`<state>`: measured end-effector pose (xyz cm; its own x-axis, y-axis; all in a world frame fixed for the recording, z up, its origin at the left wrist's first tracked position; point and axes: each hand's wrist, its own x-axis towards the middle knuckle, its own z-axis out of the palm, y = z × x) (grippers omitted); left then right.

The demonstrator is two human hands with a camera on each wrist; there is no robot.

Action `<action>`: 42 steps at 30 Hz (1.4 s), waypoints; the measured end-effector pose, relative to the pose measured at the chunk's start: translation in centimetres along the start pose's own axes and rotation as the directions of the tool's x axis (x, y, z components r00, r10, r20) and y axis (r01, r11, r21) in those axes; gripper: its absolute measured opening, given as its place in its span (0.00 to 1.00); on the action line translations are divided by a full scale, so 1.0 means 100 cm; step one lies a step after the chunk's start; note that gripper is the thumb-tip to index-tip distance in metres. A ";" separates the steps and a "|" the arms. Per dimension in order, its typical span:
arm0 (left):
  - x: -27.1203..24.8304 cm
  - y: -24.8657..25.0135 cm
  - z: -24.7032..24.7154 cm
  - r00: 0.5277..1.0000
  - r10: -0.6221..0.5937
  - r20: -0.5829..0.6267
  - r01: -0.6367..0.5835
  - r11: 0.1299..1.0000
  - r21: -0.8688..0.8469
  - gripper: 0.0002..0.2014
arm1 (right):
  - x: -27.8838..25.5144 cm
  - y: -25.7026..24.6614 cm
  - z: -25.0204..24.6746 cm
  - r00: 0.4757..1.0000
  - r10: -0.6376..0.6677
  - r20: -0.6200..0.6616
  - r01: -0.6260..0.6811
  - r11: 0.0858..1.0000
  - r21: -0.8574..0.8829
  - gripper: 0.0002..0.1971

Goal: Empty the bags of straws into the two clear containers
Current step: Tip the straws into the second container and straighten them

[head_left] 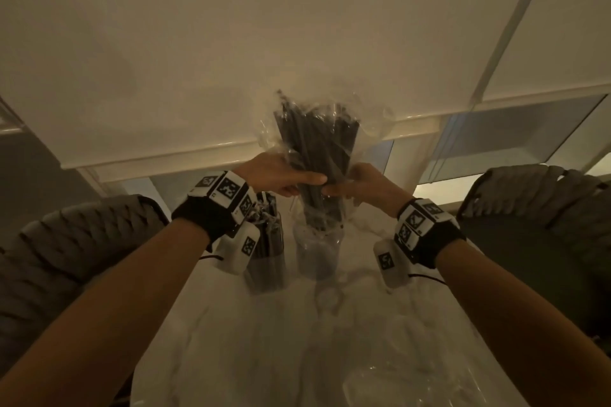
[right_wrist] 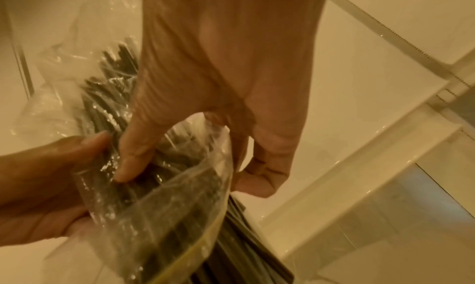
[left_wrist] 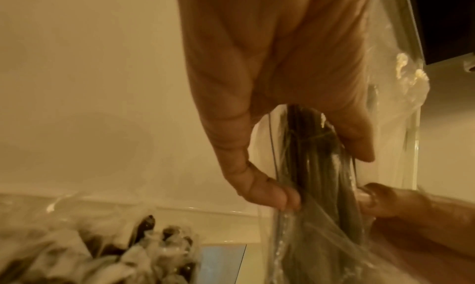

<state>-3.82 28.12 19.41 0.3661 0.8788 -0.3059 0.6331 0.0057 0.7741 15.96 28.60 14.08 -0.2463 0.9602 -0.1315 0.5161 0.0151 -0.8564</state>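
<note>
A clear plastic bag of black straws (head_left: 314, 139) stands upended above the right clear container (head_left: 318, 248), its mouth pointing down into it. Black straws (right_wrist: 231, 247) slide out of the bag's open end. My left hand (head_left: 281, 177) grips the bag (left_wrist: 303, 176) from the left, thumb and fingers pinching the plastic around the bundle. From the right, my right hand (head_left: 360, 187) grips the same bag (right_wrist: 164, 197). The left clear container (head_left: 266, 251), partly behind my left wrist, holds black straws.
The containers stand on a white marble-look table (head_left: 264, 340). An empty crumpled clear bag (head_left: 396, 380) lies on the table near me. Grey woven chairs stand at the left (head_left: 66, 258) and right (head_left: 535, 208). A white wall and window ledge (head_left: 198, 155) rise behind.
</note>
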 end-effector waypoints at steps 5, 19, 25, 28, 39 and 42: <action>0.004 -0.008 -0.006 0.997 0.035 -0.065 -0.030 0.997 0.076 0.25 | -0.001 -0.002 0.007 0.998 -0.038 -0.050 0.042 0.996 0.079 0.16; 0.009 -0.017 0.008 0.979 0.108 -0.172 -0.104 0.994 0.031 0.47 | -0.002 0.013 0.028 0.985 -0.034 -0.170 0.057 0.989 0.136 0.23; 0.013 -0.018 0.026 0.955 0.138 -0.261 -0.136 0.990 0.027 0.39 | -0.004 0.017 0.030 0.986 0.025 -0.164 0.011 0.976 0.217 0.29; 0.014 -0.018 0.031 0.959 0.168 -0.228 -0.152 0.984 0.088 0.41 | -0.004 0.021 0.031 0.991 0.038 -0.130 0.002 0.956 0.293 0.38; 0.006 -0.018 0.029 0.942 0.198 -0.270 -0.219 0.975 -0.050 0.29 | -0.011 0.020 0.027 0.997 -0.027 -0.074 0.057 0.894 0.445 0.29; 0.002 -0.017 0.026 0.938 0.190 -0.289 -0.235 0.964 -0.126 0.29 | -0.013 0.019 0.027 0.997 -0.007 -0.081 0.039 0.915 0.401 0.27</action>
<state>-3.05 27.07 16.54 0.2669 0.9635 0.0207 0.4381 -0.1404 0.8879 15.08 26.60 11.30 -0.1830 0.9794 -0.0849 0.1338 -0.0607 -0.9891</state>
